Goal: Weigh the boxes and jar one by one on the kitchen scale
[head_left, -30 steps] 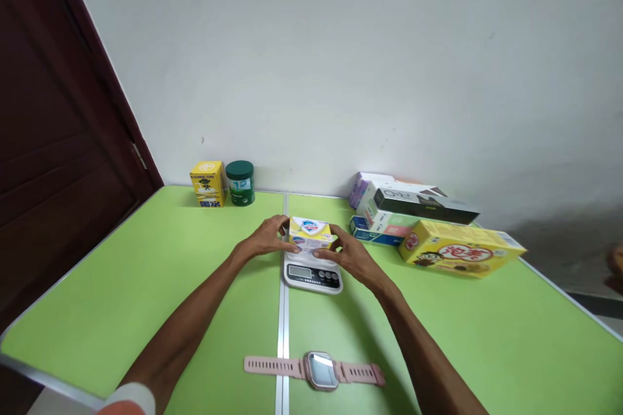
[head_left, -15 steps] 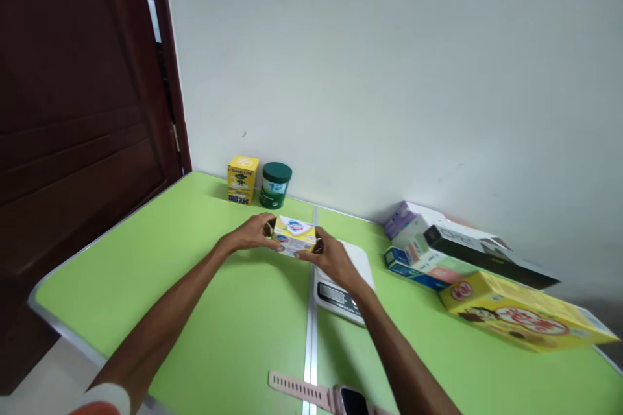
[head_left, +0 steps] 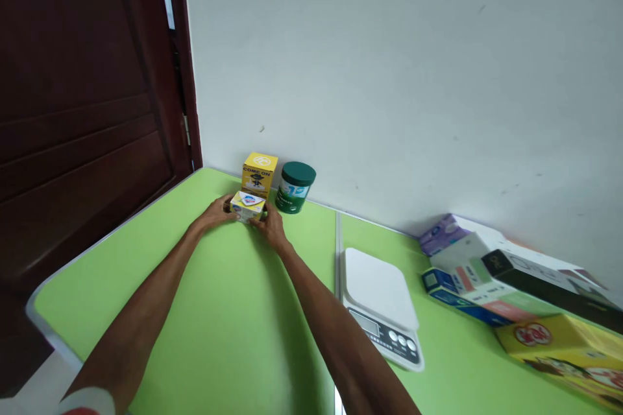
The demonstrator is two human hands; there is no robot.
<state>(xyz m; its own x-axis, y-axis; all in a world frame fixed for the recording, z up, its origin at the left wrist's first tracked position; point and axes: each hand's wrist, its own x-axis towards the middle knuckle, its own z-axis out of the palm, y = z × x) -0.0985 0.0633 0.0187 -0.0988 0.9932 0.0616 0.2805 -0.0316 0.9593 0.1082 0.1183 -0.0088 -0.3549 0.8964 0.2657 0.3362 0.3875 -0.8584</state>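
Between my two hands is a small yellow and white box (head_left: 248, 203) with a blue and red shield logo, gripped at its two ends. My left hand (head_left: 220, 212) is closed on its left end, and my right hand (head_left: 270, 223) on its right end. Directly behind it stands a taller yellow box (head_left: 259, 170) marked "COME ON", its lower part hidden by the small box. To the right of that is a green tub (head_left: 294, 188) with a dark green lid. Whether the small box touches the table or the taller box, I cannot tell.
On the green table (head_left: 209, 337), a white kitchen scale (head_left: 382, 292) lies right of the metal seam. Several cartons are stacked against the wall at right, among them a black box (head_left: 549, 279) and a blue box (head_left: 462, 301). A large yellow carton (head_left: 564, 350) lies in front.
Both hands have carried the small yellow and white box leftward, from beside the scale to in front of the taller yellow box. The view has shifted, and the pink watch is out of sight.
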